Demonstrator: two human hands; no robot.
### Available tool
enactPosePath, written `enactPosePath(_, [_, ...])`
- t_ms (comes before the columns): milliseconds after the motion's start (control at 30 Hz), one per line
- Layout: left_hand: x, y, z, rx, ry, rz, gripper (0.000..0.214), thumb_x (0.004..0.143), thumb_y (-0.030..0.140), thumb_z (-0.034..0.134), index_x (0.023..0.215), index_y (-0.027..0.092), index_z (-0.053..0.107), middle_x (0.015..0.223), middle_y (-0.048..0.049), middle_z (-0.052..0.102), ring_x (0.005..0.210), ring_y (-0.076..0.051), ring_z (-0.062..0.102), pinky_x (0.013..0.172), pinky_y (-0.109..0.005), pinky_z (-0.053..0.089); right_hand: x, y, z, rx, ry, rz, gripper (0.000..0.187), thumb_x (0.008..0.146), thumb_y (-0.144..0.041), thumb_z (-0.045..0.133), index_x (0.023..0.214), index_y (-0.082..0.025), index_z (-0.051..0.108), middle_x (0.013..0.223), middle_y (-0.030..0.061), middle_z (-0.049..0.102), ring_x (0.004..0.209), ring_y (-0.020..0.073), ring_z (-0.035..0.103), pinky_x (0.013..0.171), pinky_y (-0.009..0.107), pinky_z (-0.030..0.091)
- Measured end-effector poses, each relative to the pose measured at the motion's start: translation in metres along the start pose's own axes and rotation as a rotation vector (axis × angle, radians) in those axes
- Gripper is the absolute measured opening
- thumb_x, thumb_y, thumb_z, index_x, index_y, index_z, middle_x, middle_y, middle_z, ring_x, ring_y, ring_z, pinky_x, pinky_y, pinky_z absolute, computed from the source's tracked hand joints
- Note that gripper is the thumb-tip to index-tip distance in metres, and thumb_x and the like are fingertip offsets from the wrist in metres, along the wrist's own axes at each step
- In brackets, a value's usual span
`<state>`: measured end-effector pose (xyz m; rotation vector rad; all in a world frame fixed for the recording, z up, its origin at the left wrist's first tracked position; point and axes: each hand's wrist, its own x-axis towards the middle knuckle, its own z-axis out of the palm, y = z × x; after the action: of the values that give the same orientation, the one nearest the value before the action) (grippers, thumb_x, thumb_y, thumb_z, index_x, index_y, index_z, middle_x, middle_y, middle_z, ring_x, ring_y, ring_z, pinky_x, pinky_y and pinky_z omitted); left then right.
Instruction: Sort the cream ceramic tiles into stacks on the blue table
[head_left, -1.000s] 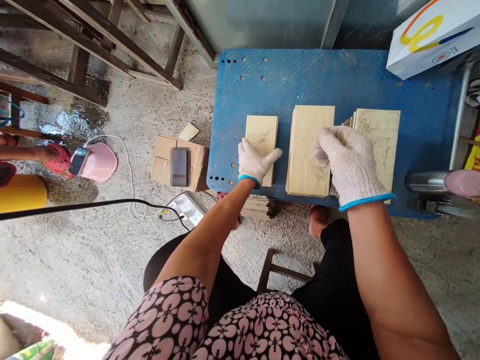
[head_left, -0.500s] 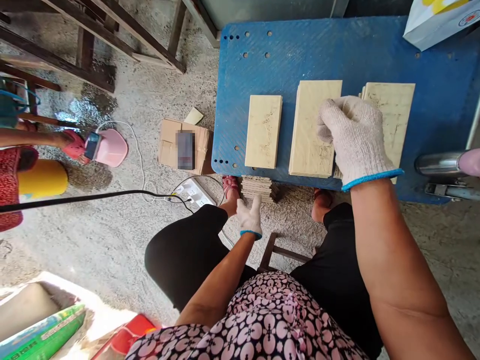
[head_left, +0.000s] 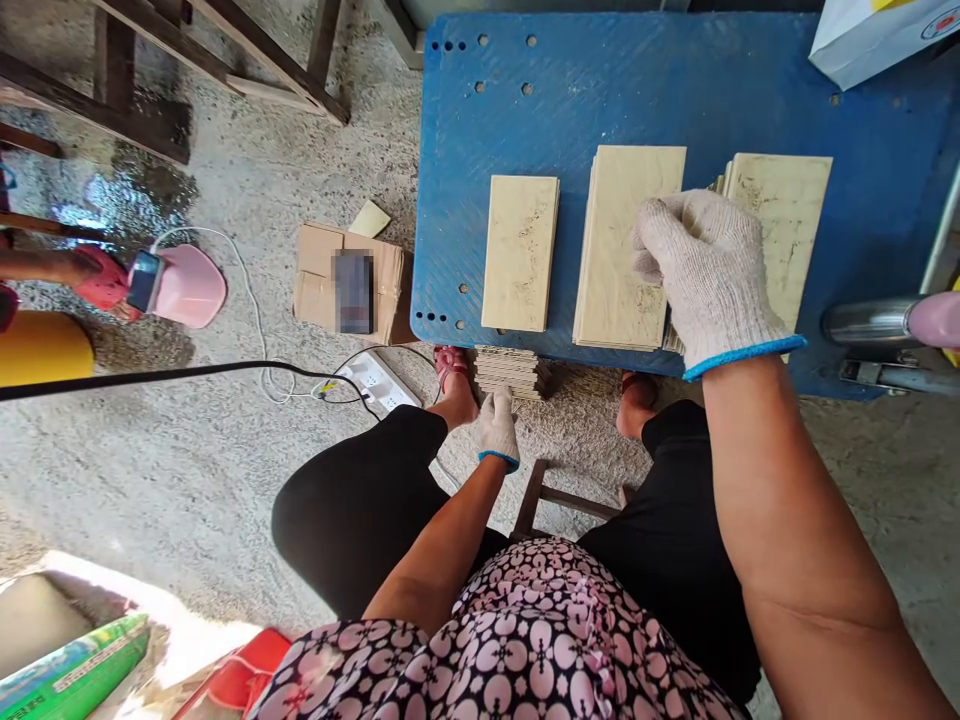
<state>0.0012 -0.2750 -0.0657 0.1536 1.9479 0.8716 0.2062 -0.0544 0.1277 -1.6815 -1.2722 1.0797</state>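
Note:
Three piles of pale rectangular tiles lie on a blue board (head_left: pixel 570 90): a left pile (head_left: pixel 520 252), a middle pile (head_left: pixel 619 240) and a right pile (head_left: pixel 787 215). My right hand (head_left: pixel 705 275), in a white knit glove, is curled with its fingers pressed on the edge between the middle and right piles. My gloved left hand (head_left: pixel 496 426) is down below the board's near edge, reaching onto a stack of tiles on the floor (head_left: pixel 510 372); its fingertips touch the stack's near side.
A cardboard box (head_left: pixel 349 293) and a white power strip (head_left: pixel 377 383) with a black cable lie on the concrete floor at left. A pink object (head_left: pixel 180 287) sits farther left beside someone's foot. A metal flask (head_left: pixel 885 322) lies at right, a white box (head_left: pixel 877 40) at top right.
My left hand left the left tile pile on the board and dropped to the tile stack on the floor. My right hand stayed on the piles.

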Motion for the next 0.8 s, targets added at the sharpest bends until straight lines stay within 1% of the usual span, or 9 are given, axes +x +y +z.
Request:
enactPosePath(167, [0.001, 0.009, -0.005, -0.059, -0.013, -0.024, 0.046, 0.076, 0.053, 0.066, 0.106, 0.019, 0.061, 0.092, -0.0043, 0.058, 0.082, -0.013, 0.057, 0.072, -0.023, 0.051, 0.001, 0.006, 0.003, -0.032, -0.038, -0.032, 0.03, 0.089, -0.041, 0.056, 0.073, -0.017, 0.061, 0.068, -0.0003, 0.058, 0.066, 0.0131, 0.056, 0.065, 0.027, 0.046])
enactPosePath(300, [0.003, 0.015, -0.008, -0.015, -0.064, 0.069, 0.039, 0.076, 0.051, 0.068, 0.101, 0.021, 0.063, 0.097, -0.0046, 0.059, 0.084, -0.014, 0.056, 0.069, -0.021, 0.051, 0.001, 0.011, 0.007, -0.017, -0.065, -0.063, 0.033, 0.09, -0.044, 0.055, 0.075, -0.016, 0.061, 0.071, -0.0001, 0.058, 0.068, 0.0125, 0.057, 0.07, 0.028, 0.048])
enactPosePath(433, [0.002, 0.013, -0.008, -0.051, -0.089, 0.074, 0.043, 0.078, 0.05, 0.068, 0.11, 0.022, 0.064, 0.105, -0.0067, 0.061, 0.086, -0.015, 0.059, 0.071, -0.024, 0.053, 0.001, 0.012, 0.011, -0.031, -0.074, -0.082, 0.034, 0.09, -0.048, 0.056, 0.077, -0.017, 0.062, 0.072, -0.0003, 0.058, 0.068, 0.0132, 0.057, 0.071, 0.029, 0.049])
enactPosePath(567, [0.001, 0.008, -0.007, -0.143, -0.118, 0.001, 0.057, 0.077, 0.053, 0.068, 0.125, 0.023, 0.058, 0.114, -0.0089, 0.06, 0.08, -0.012, 0.059, 0.073, -0.026, 0.055, 0.0, 0.012, 0.015, -0.043, -0.081, -0.103, 0.033, 0.09, -0.047, 0.056, 0.074, -0.018, 0.06, 0.069, -0.0003, 0.057, 0.07, 0.0148, 0.058, 0.071, 0.03, 0.049])
enactPosePath(633, [0.0, 0.007, -0.008, -0.156, -0.123, -0.027, 0.06, 0.076, 0.052, 0.069, 0.128, 0.024, 0.057, 0.116, -0.0086, 0.06, 0.077, -0.011, 0.059, 0.072, -0.025, 0.055, 0.001, 0.012, 0.015, -0.051, -0.086, -0.108, 0.033, 0.089, -0.047, 0.056, 0.072, -0.019, 0.059, 0.068, -0.0006, 0.055, 0.071, 0.0154, 0.058, 0.07, 0.03, 0.049])
enactPosePath(733, [-0.002, 0.006, -0.012, -0.119, -0.082, -0.039, 0.058, 0.077, 0.049, 0.069, 0.128, 0.025, 0.058, 0.12, -0.0081, 0.06, 0.081, -0.013, 0.061, 0.073, -0.026, 0.055, 0.001, 0.012, 0.016, -0.057, -0.088, -0.109, 0.034, 0.088, -0.048, 0.056, 0.072, -0.019, 0.059, 0.067, -0.0013, 0.054, 0.071, 0.0155, 0.058, 0.067, 0.029, 0.049])
enactPosePath(800, [-0.003, 0.008, -0.015, -0.099, -0.017, -0.02, 0.058, 0.079, 0.047, 0.067, 0.132, 0.027, 0.057, 0.13, -0.0077, 0.057, 0.094, -0.016, 0.063, 0.077, -0.027, 0.055, 0.0, 0.011, 0.016, -0.059, -0.092, -0.103, 0.034, 0.087, -0.048, 0.056, 0.072, -0.018, 0.06, 0.066, -0.0016, 0.054, 0.07, 0.0149, 0.057, 0.066, 0.029, 0.049])
